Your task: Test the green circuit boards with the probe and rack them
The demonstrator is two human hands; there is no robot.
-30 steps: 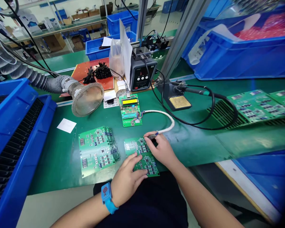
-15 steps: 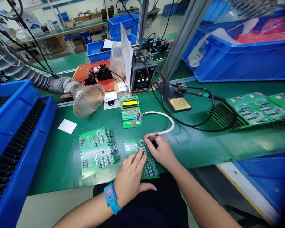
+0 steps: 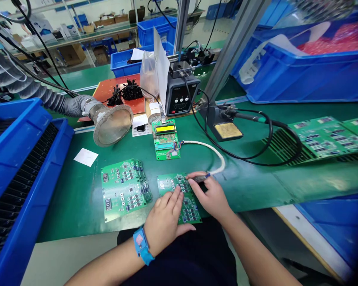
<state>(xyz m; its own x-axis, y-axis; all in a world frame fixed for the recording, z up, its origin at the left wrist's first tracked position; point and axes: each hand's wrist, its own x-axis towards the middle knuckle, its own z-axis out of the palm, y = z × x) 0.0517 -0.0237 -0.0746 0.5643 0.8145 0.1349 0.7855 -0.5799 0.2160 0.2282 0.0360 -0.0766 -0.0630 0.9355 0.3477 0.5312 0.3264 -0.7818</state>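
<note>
My left hand [image 3: 164, 218] lies flat with fingers stretched on a green circuit board [image 3: 179, 197] at the near edge of the green bench. My right hand [image 3: 210, 194] pinches a small dark connector [image 3: 200, 178] at the board's far right corner. A white sleeved cable [image 3: 212, 153] runs from the connector to a small programmer board with a yellow display [image 3: 166, 138]. A blue wristband [image 3: 142, 245] sits on my left wrist. A stack of similar green boards [image 3: 123, 190] lies just left of the held board.
A metal fume-extractor funnel [image 3: 112, 124] on a ribbed hose points at the bench. A soldering station [image 3: 181, 94], iron stand with sponge [image 3: 228, 130] and black cable loop are behind. Blue bins stand at left [image 3: 20, 159] and back right [image 3: 298, 71]. More boards [image 3: 325, 137] lie at right.
My left hand slid forward onto the board, fingers spreading flat. My right hand with the connector shifted slightly right along the board's far edge.
</note>
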